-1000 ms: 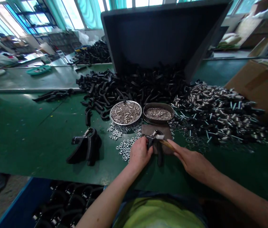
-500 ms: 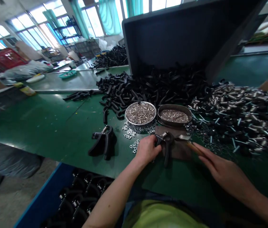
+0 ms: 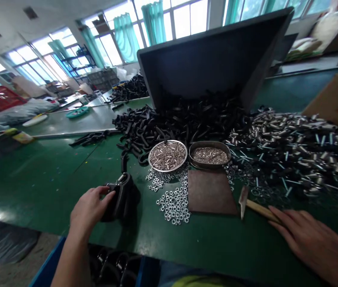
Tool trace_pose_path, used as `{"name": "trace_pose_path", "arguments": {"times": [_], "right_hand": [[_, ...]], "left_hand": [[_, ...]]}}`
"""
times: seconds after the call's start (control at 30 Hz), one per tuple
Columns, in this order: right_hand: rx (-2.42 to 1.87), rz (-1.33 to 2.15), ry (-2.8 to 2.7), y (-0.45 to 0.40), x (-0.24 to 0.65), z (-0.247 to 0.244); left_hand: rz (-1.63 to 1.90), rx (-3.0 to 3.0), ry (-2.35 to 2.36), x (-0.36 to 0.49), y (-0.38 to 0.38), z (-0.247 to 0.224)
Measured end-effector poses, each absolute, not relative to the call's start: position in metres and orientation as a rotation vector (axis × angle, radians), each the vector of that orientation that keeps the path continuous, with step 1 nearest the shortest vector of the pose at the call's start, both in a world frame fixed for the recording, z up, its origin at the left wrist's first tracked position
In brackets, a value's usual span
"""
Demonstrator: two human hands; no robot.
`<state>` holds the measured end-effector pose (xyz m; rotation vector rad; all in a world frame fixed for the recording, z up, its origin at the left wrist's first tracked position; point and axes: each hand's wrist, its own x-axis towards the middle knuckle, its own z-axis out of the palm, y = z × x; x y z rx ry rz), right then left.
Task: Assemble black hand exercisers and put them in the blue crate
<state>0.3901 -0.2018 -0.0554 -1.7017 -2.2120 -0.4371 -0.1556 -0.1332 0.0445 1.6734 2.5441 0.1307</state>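
My left hand (image 3: 89,209) is closed at the left of the bench, thumb and fingers around a black plastic clamp (image 3: 123,199) with a shiny metal piece at its top. Another clamp seems to stand against it; the two overlap and are hard to separate. On the right, my right hand (image 3: 309,235) grips the wooden handle of a hammer (image 3: 263,210), whose metal head rests low by the bench surface. Between the hands lies a bare brown-grey plate (image 3: 212,191), with loose hex nuts (image 3: 174,205) spread along its left side.
Behind the plate stand a round dish (image 3: 186,153) of small metal pins and an oval tin (image 3: 209,164) of tiny metal parts. A tipped dark bin (image 3: 204,63) backs a heap of black parts (image 3: 145,131). Metal fittings (image 3: 300,147) pile at right; a blue crate (image 3: 49,263) sits below.
My left hand has carried the clamp from the plate leftward to the one standing there. The hammer has moved off the plate, down to the right. The view has shifted.
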Motion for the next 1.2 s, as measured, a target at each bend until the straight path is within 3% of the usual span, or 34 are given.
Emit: {"name": "trace_pose_path", "arguments": {"times": [0.1, 0.33, 0.5, 0.63, 0.83, 0.93, 1.07, 1.2], "right_hand": [[-1.625, -0.486, -2.315, -0.19, 0.389, -0.056], [-1.432, -0.218, -2.272, -0.158, 0.357, -0.031], [-1.479, 0.004, -2.222, -0.131, 0.35, -0.011], [-1.579, 0.013, -2.151, -0.084, 0.369, -0.005], [-1.764, -0.06, -2.166, 0.023, 0.382, -0.009], [-1.75, -0.065, -2.178, 0.061, 0.375, -0.013], [-1.68, -0.018, -2.188, 0.08, 0.367, -0.016], [-1.627, 0.044, -2.152, 0.083, 0.373, -0.021]], "left_hand": [[0.371, 1.92, 2.53, -0.112, -0.108, 0.053], [0.639, 2.236, 1.683, 0.044, 0.036, 0.032], [0.689, 2.073, 1.682, 0.109, 0.122, 0.002], [0.744, 1.841, 1.762, 0.119, 0.149, -0.007], [1.044, 1.558, 1.71, 0.113, 0.124, 0.011], [1.181, 1.331, 1.448, 0.105, 0.084, 0.029], [1.21, 0.794, 0.822, 0.08, 0.015, 0.047], [1.227, 0.659, 0.876, 0.045, -0.041, 0.044]]}}
